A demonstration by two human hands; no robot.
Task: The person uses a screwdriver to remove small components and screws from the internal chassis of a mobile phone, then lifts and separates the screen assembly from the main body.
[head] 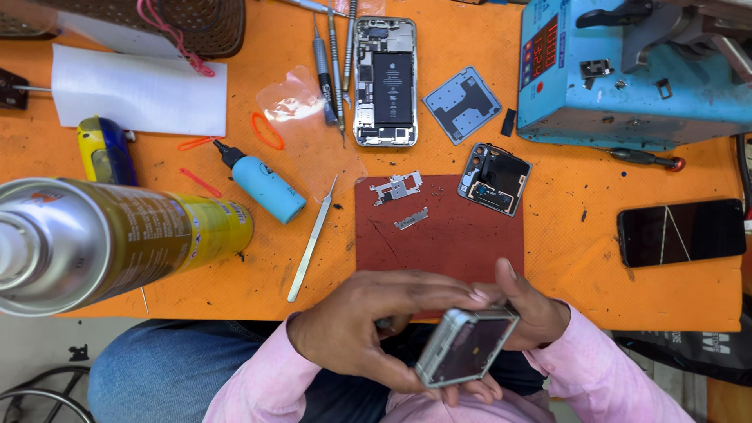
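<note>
Thing in hand: a small square phone half (pixel 468 345) with a silver metal frame and a dark glassy face, held at the bottom centre of the frame, over the person's lap and just off the near edge of the bench (pixel 580 258).
Left hand: the left hand (pixel 368 329) is curled round the near and left side of the phone half, fingers bent under it and thumb lying across the top edge; closed on it, not loosely.
Right hand: the right hand (pixel 533 309) wraps the upper right corner, thumb raised, fingers tucked behind; it too has hold of the phone half.
Weight: judged light, a thin shell carried easily by fingertips.
Stiffness: the metal frame looks rigid; the dark face looks like glass or a thin panel and is likely brittle.
Slip: smooth polished edges, probably slippery in bare fingers.
Where to hold: best by the metal rim on opposite sides, as both hands do, keeping pressure off the dark face.
Nearby: a dark red mat (pixel 439 227) with small metal brackets (pixel 398 188) at centre; tweezers (pixel 311 241) to its left; an opened phone (pixel 385 81) at upper centre; a large spray can (pixel 102 239) at far left.
</note>
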